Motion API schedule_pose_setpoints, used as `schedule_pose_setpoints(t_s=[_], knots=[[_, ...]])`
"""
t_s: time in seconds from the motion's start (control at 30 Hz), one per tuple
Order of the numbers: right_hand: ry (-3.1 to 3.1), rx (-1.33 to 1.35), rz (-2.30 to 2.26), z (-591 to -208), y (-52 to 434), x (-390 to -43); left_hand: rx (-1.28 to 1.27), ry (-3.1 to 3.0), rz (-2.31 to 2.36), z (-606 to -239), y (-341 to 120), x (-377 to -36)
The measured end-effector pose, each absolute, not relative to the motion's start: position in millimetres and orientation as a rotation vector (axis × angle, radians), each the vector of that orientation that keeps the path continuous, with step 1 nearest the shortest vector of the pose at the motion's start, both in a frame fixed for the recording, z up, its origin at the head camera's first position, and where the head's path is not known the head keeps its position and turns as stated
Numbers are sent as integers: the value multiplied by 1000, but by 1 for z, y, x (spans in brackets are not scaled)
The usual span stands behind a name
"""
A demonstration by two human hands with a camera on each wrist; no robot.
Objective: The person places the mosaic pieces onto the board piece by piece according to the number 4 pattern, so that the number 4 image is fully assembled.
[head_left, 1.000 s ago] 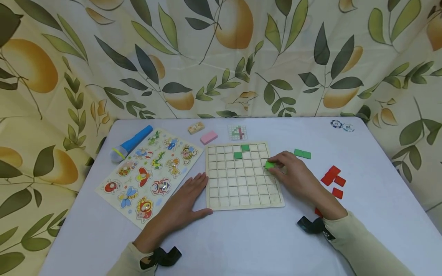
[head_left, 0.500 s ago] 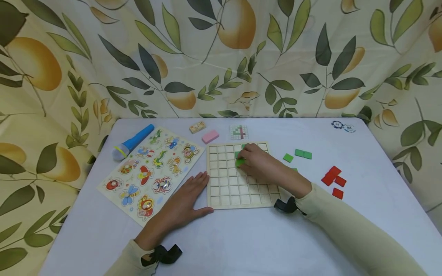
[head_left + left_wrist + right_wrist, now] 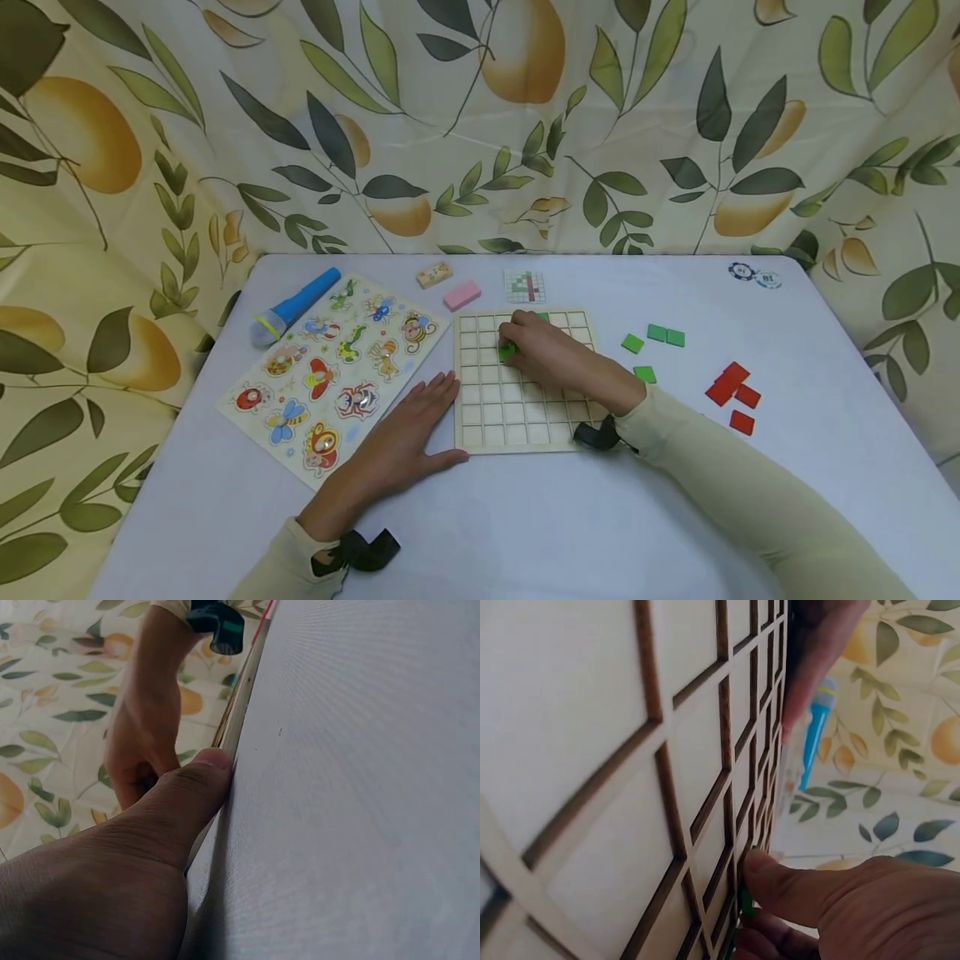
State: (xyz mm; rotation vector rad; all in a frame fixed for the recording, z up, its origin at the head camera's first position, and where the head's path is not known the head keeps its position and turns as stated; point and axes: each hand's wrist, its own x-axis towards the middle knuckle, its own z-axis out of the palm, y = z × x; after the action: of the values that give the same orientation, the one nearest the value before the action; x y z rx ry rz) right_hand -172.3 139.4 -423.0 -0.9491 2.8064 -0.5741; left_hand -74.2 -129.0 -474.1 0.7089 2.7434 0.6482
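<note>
The right hand [image 3: 551, 354] is pinching a green tile [image 3: 507, 352], apparently seating it in the grid board [image 3: 525, 433]; the left hand [image 3: 405, 433] is lying flat, bracing the board's edge.

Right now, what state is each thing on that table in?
Right hand: pinches a green tile over the grid board.
Left hand: flat on the table, thumb against the board's edge.
Grid board: lying flat, mostly unfilled.
Loose green tiles: lying beside the board.
Red tiles: lying loose, further right.
Blue flashlight: lying on its side.
</note>
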Motion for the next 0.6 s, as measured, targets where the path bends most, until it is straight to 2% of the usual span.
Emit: schedule_pose_setpoints(t_s=[0.37, 0.6], knots=[[2790, -858, -602, -425, 136, -175, 706, 2757, 657, -478, -130, -73], [2927, -739, -808, -404, 183, -146, 698, 2761, 658, -475, -127, -73]])
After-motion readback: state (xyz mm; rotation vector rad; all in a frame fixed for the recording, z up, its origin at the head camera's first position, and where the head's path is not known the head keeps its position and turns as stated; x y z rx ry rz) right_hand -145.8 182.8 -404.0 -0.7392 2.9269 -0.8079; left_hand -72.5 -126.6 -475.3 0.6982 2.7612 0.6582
